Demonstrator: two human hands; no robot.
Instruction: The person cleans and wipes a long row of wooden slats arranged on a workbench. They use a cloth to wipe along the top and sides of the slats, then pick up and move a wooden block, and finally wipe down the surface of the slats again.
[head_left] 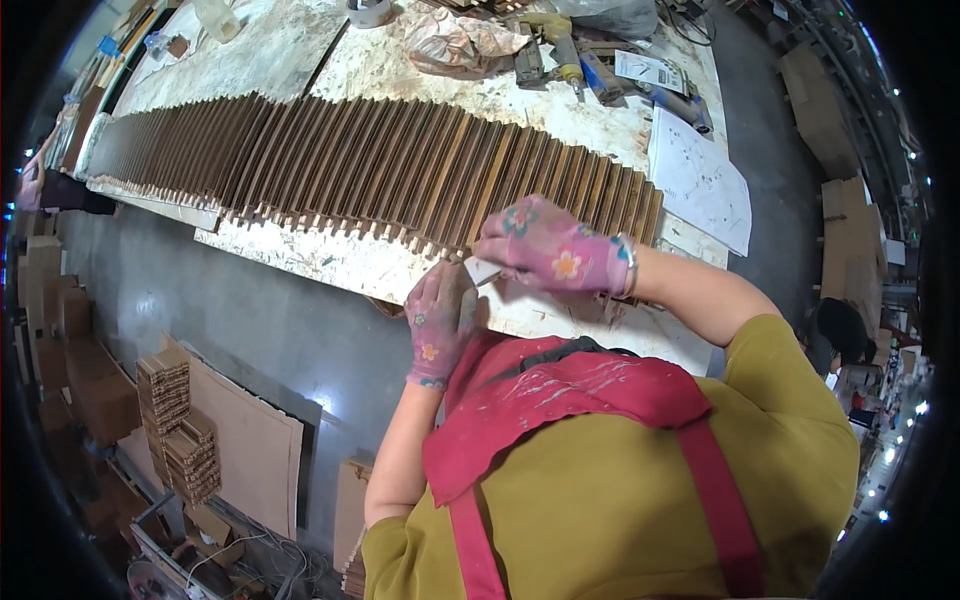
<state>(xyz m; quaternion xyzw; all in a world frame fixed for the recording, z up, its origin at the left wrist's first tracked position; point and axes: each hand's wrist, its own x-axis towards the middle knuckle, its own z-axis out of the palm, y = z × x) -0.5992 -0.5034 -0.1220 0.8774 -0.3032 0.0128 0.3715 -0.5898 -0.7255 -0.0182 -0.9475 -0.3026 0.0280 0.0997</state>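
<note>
A long row of narrow brown wooden strips (pixel 350 165) stands side by side across the table, their pale ends facing me. Both my hands wear pink flowered gloves and meet at the near edge of this row. Between the fingers of my right hand (pixel 555 250) is a small flat white piece (pixel 482 270), its kind unclear. My left hand (pixel 440 310) is closed just beside it, by the strip ends. Whatever its fingers grip is hidden.
Power tools (pixel 600 75), a crumpled plastic bag (pixel 460 45) and a printed sheet (pixel 700 180) lie on the paint-stained white table (pixel 290 240). On the floor at left are stacked wooden pieces (pixel 185 430) and a cardboard sheet (pixel 250 440). Another person (pixel 65 190) stands far left.
</note>
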